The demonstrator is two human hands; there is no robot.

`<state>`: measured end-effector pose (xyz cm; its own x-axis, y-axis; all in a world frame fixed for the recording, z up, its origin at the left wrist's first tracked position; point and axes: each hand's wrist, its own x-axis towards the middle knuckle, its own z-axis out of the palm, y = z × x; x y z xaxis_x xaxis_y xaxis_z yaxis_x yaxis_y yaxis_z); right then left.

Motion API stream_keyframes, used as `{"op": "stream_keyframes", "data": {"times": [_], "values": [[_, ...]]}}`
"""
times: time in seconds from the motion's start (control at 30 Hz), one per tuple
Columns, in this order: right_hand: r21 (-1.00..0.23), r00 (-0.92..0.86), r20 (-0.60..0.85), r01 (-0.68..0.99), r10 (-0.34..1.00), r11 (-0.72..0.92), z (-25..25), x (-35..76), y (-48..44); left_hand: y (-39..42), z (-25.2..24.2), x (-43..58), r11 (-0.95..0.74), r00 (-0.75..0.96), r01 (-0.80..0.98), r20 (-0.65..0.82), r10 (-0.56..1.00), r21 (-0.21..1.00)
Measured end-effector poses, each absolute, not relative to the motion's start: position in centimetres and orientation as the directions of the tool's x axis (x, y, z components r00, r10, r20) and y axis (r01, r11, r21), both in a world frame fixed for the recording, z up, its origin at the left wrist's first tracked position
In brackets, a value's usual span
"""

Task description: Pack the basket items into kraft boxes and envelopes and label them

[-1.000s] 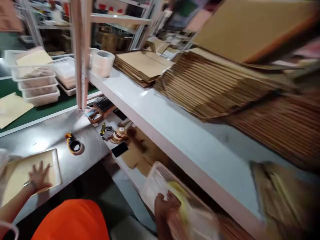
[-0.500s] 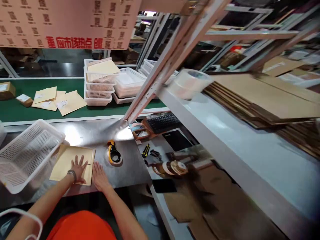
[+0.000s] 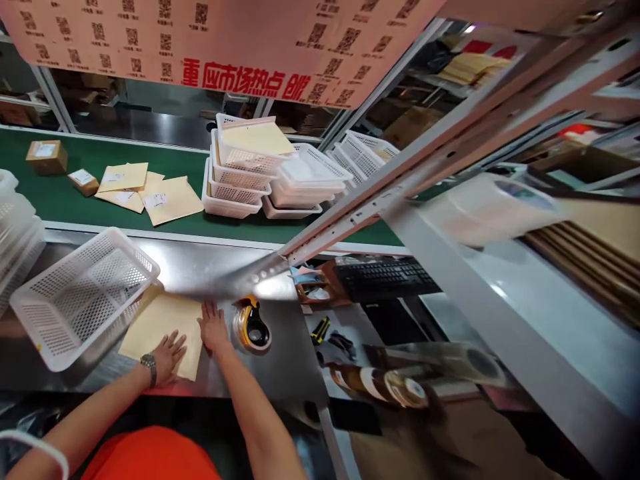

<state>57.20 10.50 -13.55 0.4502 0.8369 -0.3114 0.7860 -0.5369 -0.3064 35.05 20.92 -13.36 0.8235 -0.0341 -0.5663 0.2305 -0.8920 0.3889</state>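
Both hands lie flat and spread: left hand on the envelope, right hand at its 3 o'clock edge. The envelope looks light, thin, bendable; its edges seem best for gripping.

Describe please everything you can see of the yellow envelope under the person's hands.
The envelope is a flat, plain tan-yellow mailer, paper by its look, lying on the shiny metal worktable. No label shows on its upper face. The left hand rests flat on its lower part, and the right hand presses at its right edge. Its upper left corner is hidden by a tilted white perforated basket. A tape dispenser lies just to its right, apart from it.
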Motion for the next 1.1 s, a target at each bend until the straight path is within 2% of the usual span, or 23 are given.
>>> {"op": "stream_keyframes", "data": {"times": [0.13,0.27,0.33,0.4,0.47,0.57,0.67,0.8,0.9,1.03,1.1], "values": [[-0.332,0.493,-0.274,0.757,0.826,-0.562,-16.0,50.2,7.0,22.4,-11.9,35.3,-0.887,0.790,0.196,-0.603,-0.110,0.419],[-0.424,0.385,-0.177,0.801,0.906,-0.423,-20.3,42.7,0.2,23.4,-9.8,36.5,-0.849,0.799,0.192,-0.580,-0.156,0.493],[-0.431,0.361,-0.179,0.808,0.915,-0.403,-21.7,41.3,-2.0,24.4,-8.5,36.8,-0.783,0.859,0.236,-0.501,-0.109,0.575],[-0.437,0.362,-0.203,0.798,0.910,-0.415,-22.2,41.1,-2.9,26.5,-7.0,36.8,-0.733,0.912,0.285,-0.409,0.009,0.618],[-0.455,0.380,-0.217,0.775,0.899,-0.438,-22.2,41.3,-2.8,30.1,-5.6,36.4,-0.720,0.923,0.357,-0.341,0.177,0.594],[-0.487,0.422,-0.214,0.736,0.881,-0.470,-22.2,41.3,-2.2,37.0,-4.0,35.7,-0.687,0.847,0.531,-0.287,0.447,0.496],[-0.495,0.433,-0.228,0.720,0.872,-0.487,-22.5,40.8,-2.2,42.8,-4.0,34.9,-0.620,0.738,0.673,-0.314,0.597,0.404],[-0.492,0.433,-0.274,0.704,0.859,-0.512,-22.0,41.6,-2.5,45.3,-5.7,34.5,-0.603,0.689,0.723,-0.405,0.601,0.336],[-0.470,0.456,-0.264,0.709,0.850,-0.526,-19.7,43.6,-1.5,45.4,-7.3,34.8,-0.610,0.678,0.729,-0.448,0.583,0.309],[-0.445,0.451,-0.316,0.706,0.835,-0.550,-16.9,45.8,1.2,46.1,-8.5,35.5,-0.595,0.657,0.745,-0.483,0.579,0.301],[-0.418,0.479,-0.297,0.712,0.826,-0.564,-16.8,45.6,1.9,46.6,-8.7,35.6,-0.583,0.652,0.751,-0.490,0.578,0.312]]}}
